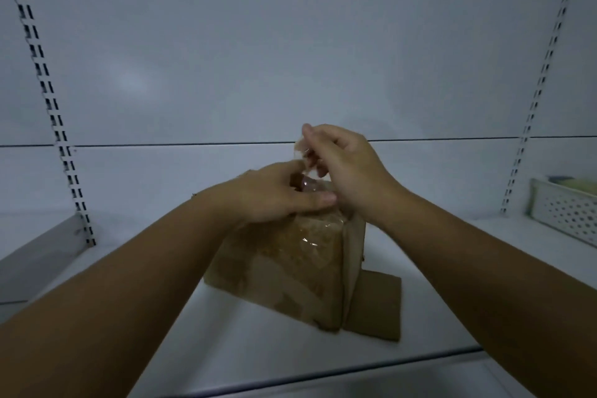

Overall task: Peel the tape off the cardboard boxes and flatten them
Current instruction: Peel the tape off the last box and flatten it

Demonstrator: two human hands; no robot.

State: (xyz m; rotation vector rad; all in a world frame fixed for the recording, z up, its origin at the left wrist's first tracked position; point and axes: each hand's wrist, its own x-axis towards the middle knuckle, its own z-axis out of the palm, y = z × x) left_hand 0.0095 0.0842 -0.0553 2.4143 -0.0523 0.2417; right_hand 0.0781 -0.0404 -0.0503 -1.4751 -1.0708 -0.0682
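A brown cardboard box [277, 271] stands on end on a white shelf, one flap [374, 307] lying flat at its lower right. Clear tape [303, 236] covers its upper front face, and a loose strip of it [302, 152] rises above the box's top. My left hand [274, 197] holds the top of the box, its fingers curled over the edge. My right hand [345, 165] pinches the lifted tape strip just above the box.
The white shelf surface [226, 349] has a front edge near the bottom of the view. Slotted uprights [48, 90] run up the back wall at left and right. A white perforated basket [568, 213] sits at the far right.
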